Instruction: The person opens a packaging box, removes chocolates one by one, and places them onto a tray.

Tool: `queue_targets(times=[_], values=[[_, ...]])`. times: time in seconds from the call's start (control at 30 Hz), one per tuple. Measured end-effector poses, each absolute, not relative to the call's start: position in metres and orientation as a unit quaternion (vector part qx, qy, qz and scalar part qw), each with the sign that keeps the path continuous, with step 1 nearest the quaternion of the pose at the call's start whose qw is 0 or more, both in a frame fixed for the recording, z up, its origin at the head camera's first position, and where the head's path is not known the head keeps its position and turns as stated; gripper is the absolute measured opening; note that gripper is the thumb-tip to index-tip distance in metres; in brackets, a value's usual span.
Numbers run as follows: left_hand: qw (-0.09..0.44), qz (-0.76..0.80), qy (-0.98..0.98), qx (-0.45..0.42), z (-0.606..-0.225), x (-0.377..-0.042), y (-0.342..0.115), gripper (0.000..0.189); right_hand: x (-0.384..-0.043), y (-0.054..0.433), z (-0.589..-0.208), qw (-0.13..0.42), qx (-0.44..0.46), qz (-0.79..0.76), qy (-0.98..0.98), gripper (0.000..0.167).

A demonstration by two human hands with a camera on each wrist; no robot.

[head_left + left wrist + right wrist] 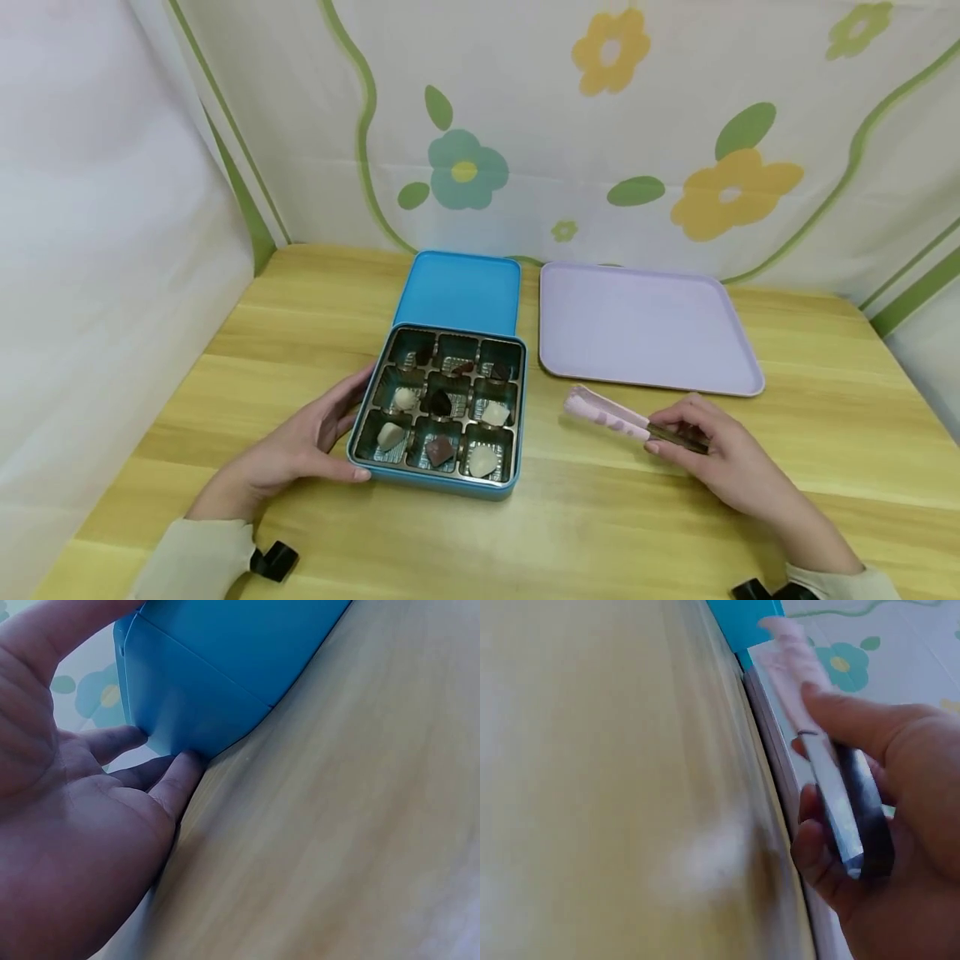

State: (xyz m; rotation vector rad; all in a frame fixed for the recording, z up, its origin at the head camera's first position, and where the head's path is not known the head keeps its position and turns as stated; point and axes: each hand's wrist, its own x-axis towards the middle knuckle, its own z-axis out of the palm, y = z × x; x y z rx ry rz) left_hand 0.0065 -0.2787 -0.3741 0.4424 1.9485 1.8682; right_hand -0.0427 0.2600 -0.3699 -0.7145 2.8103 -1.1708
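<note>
My left hand [303, 446] rests against the left side of a blue tin [435, 482], thumb at its near left corner. In the left wrist view, fingertips [184, 769] touch the tin's blue wall close to the table. Inside the tin, a gold divided tray holds a small piece in each compartment: white ones such as the round piece [405, 398], dark brown ones [440, 403] and a reddish-brown one [439, 451]. My right hand [723, 454] grips small tongs [607, 414] by their metal end, thumb against fingers. Their pink tips point left toward the tin, above the table.
A blue lid [461, 292] lies directly behind the tin. To its right sits a lilac tray [645, 329], beyond the tongs. The wooden table [600, 525] meets a white flowered cloth [540, 125] at the back, and another white cloth hangs at the left.
</note>
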Motion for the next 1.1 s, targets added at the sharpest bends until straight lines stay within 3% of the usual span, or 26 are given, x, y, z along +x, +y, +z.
queue_targets(times=[0.6, 0.93, 1.1], values=[[0.201, 0.67, 0.699, 0.15, -0.38, 0.007, -0.28, 0.122, -0.092, 0.178, -0.317, -0.106, -0.3, -0.385, 0.866, 0.03], [0.195, 0.67, 0.699, 0.158, -0.377, 0.006, -0.283, 0.122, -0.105, 0.149, -0.29, -0.137, -0.347, -0.344, 0.862, 0.029], [0.2, 0.661, 0.706, 0.157, -0.377, 0.005, -0.283, 0.123, -0.104, 0.15, -0.279, -0.117, -0.358, -0.316, 0.871, 0.029]])
